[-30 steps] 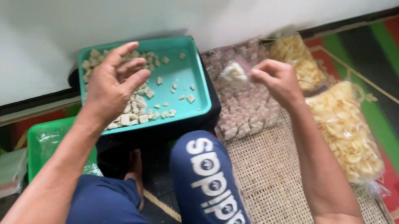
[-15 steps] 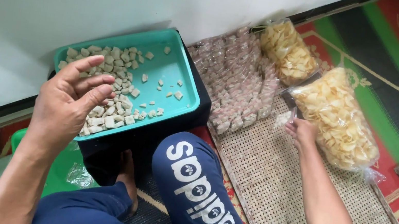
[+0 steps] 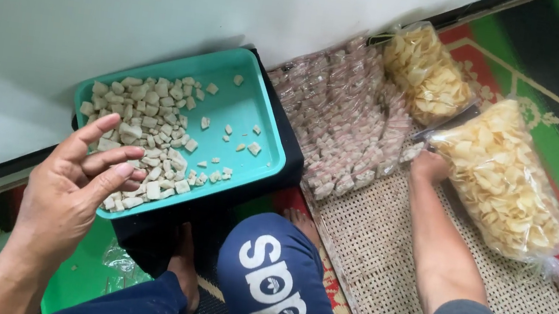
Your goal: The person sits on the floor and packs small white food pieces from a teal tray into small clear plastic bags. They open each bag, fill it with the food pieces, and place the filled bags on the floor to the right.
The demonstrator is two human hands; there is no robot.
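We see a heap of small clear sealed packets (image 3: 346, 126) of pale pieces at one o'clock. Two clear plastic bags of yellow chips lie beyond: a smaller bag (image 3: 426, 72) at one o'clock, and a larger bag (image 3: 505, 181) at three o'clock, which our right hand (image 3: 430, 165) touches.

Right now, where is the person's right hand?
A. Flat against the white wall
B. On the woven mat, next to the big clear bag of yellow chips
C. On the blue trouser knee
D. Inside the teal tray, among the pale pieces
B: the right hand is down at the woven mat, right beside the big clear bag of yellow chips, while only the left hand is near the teal tray.
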